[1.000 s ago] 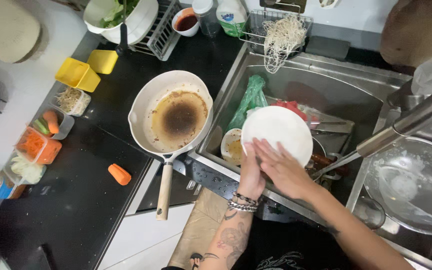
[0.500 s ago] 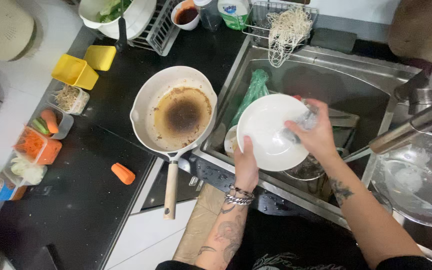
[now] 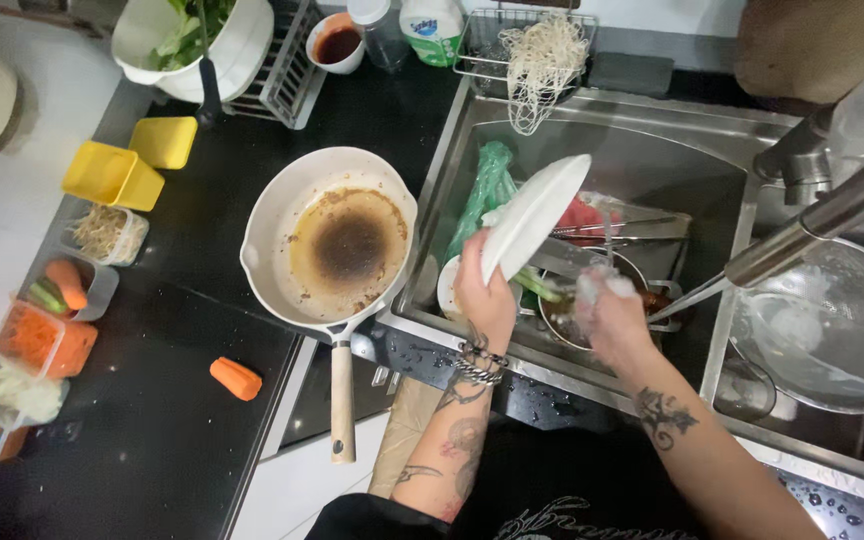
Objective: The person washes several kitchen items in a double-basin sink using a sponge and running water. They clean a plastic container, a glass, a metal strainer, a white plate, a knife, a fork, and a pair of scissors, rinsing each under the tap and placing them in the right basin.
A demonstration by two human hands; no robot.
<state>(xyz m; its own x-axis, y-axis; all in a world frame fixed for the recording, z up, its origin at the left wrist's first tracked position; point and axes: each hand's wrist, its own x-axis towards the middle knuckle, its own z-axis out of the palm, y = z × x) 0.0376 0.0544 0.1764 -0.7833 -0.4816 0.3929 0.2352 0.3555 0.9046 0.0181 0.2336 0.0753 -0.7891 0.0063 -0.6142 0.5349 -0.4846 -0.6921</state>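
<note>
Left hand grips the white plate by its lower edge, tilted on edge over the sink. Right hand, at 3 o'clock of the left, is clenched on a soapy sponge. Burnt frying pan sits at 9 o'clock of the plate.

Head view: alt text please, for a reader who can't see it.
Over a steel sink, the left hand tilts a white plate on edge while the right hand grips a soapy sponge. A scorched white pan sits on the black counter beside it.
</note>
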